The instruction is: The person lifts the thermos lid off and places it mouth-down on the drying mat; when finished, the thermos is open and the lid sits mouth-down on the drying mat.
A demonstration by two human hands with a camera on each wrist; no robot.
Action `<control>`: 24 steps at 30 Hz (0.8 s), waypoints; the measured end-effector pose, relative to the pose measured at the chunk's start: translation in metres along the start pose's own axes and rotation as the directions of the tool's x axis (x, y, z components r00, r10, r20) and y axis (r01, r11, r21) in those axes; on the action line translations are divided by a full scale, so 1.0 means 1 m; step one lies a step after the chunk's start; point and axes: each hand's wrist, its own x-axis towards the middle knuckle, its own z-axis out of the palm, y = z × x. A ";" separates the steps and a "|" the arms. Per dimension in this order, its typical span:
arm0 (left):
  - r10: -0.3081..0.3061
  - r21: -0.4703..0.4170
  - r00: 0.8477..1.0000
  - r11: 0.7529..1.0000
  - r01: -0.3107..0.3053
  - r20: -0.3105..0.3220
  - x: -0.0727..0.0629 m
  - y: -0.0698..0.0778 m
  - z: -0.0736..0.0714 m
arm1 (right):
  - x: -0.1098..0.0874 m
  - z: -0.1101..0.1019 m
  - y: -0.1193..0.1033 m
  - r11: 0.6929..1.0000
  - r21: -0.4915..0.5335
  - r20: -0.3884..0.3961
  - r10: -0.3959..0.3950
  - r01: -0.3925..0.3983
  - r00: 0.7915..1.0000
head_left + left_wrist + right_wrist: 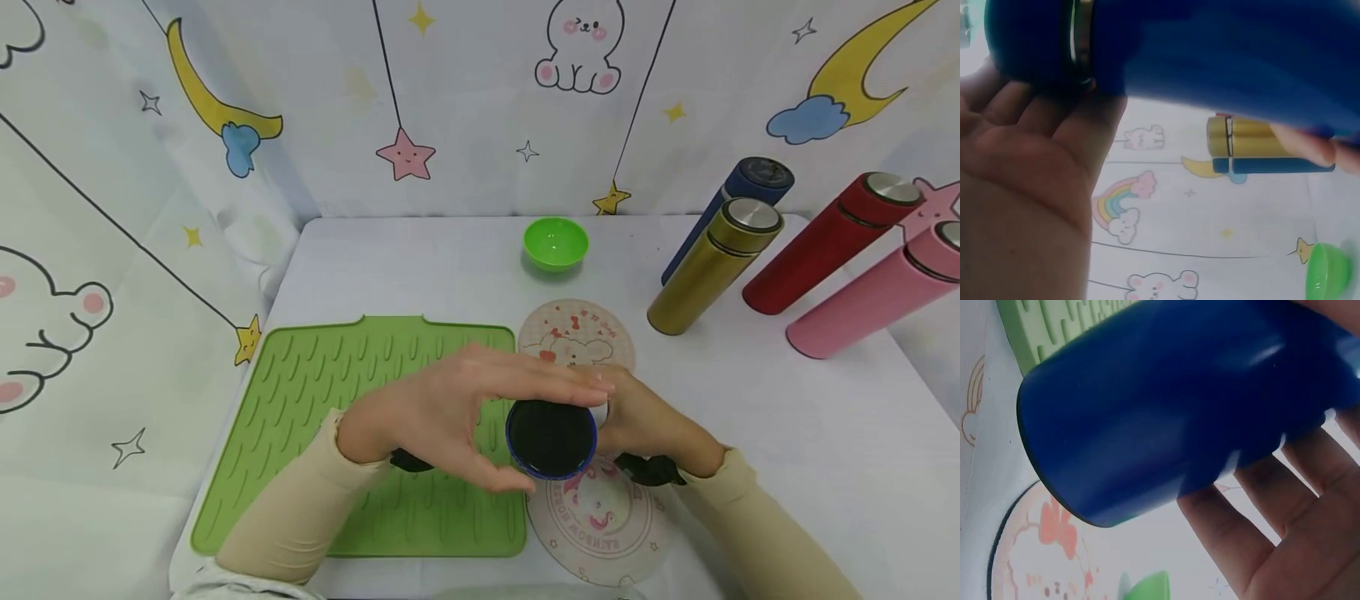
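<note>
A blue thermos flask stands with its dark lid facing up toward the head view. My right hand grips its body from the right; the right wrist view shows the fingers along the glossy blue side. From the left, my left hand spans the lid, its long fingers across the far edge and its thumb at the near edge. The left wrist view shows these fingers passing behind the cap, below the metal ring. The flask's lower part is hidden in the head view.
A green ridged mat lies left, beside two round printed mats, one far and one near. A green bowl sits behind. Gold, blue, red and pink flasks stand at the right.
</note>
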 end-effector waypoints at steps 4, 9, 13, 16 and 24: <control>0.004 -0.004 1.000 1.000 -0.004 0.029 -0.001 0.003 -0.002 | 0.001 0.001 -0.001 0.999 0.025 0.016 -0.038 0.038 0.999; 0.027 0.013 0.999 1.000 -0.027 -0.025 -0.001 0.002 0.000 | -0.001 0.000 -0.003 1.000 0.000 -0.010 -0.018 0.018 1.000; -0.009 0.036 0.978 0.999 0.017 -0.208 -0.001 -0.001 0.008 | -0.005 0.001 -0.003 0.998 -0.051 -0.115 0.031 -0.037 0.993; -0.045 0.084 0.914 0.993 0.086 -0.403 0.000 -0.005 0.018 | -0.005 0.006 -0.002 0.991 -0.124 -0.260 0.021 -0.055 0.966; -0.077 0.092 0.737 0.978 0.185 -0.672 0.005 -0.011 0.038 | 0.002 0.014 0.000 0.962 -0.256 -0.528 -0.055 -0.097 0.847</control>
